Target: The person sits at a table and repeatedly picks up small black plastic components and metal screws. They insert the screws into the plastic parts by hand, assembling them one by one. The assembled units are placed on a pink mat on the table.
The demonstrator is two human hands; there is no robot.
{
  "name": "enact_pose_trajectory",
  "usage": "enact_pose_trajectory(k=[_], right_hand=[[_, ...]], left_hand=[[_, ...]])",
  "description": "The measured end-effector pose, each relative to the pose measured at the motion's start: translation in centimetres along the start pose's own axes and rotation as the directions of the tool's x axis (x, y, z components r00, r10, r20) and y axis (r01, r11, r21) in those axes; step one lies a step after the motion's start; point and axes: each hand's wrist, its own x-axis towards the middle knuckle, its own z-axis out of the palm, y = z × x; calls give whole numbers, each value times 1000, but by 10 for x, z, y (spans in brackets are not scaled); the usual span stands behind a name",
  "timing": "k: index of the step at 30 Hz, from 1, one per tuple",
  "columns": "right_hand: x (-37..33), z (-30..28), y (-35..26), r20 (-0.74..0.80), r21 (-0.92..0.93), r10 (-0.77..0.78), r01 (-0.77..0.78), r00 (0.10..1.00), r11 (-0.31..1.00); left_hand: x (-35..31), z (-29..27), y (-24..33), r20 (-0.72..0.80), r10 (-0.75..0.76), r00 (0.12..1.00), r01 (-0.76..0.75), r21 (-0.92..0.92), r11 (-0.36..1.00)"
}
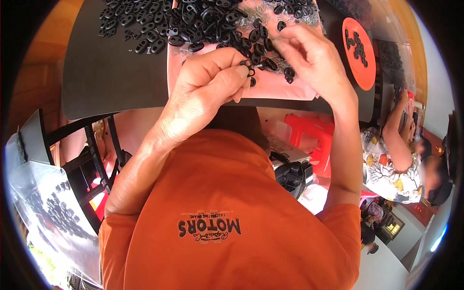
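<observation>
My left hand (205, 82) is closed in a pinch near the front of the pink sheet (290, 93). Between its thumb and forefinger is a small black cord lock part (251, 70), with a thin metal spring (258, 66) sticking out to its right. My right hand (316, 55) hovers over the right part of the sheet, fingers bent and apart. Its fingertips are close to loose black oval cord lock pieces (268, 44); whether they touch one is unclear. Ahead of both hands lies a heap of black cord lock pieces (205, 21), beside a pile of springs (307, 18).
The pink sheet covers part of a black table (111, 82). More black pieces spread over the table at the far left. An orange-red plate (368, 77) with small black parts (356, 50) stands at the right. A red stool (319, 145) is below; another person (396, 164) sits at the right.
</observation>
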Motion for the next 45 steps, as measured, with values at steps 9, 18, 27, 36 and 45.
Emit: enact_pose_trajectory(k=[9,18,27,36,45], right_hand=[[23,13,9,-26,-167,-116,110,993,980],[17,3,11,4,-250,-27,27,1000,968],[28,12,-1,-49,-162,-68,60,996,985],[20,2,1,53,-105,-87,92,995,990],[34,10,9,-48,-125,-82,76,995,989]], left_hand=[[-1,-2,3,38,-14,999,12,57,998],[-2,-3,2,38,-20,999,17,75,997],[-2,-2,3,38,-22,999,20,54,998],[-2,-2,2,53,-1,999,-2,60,998],[-1,-3,0,45,7,999,-10,78,997]])
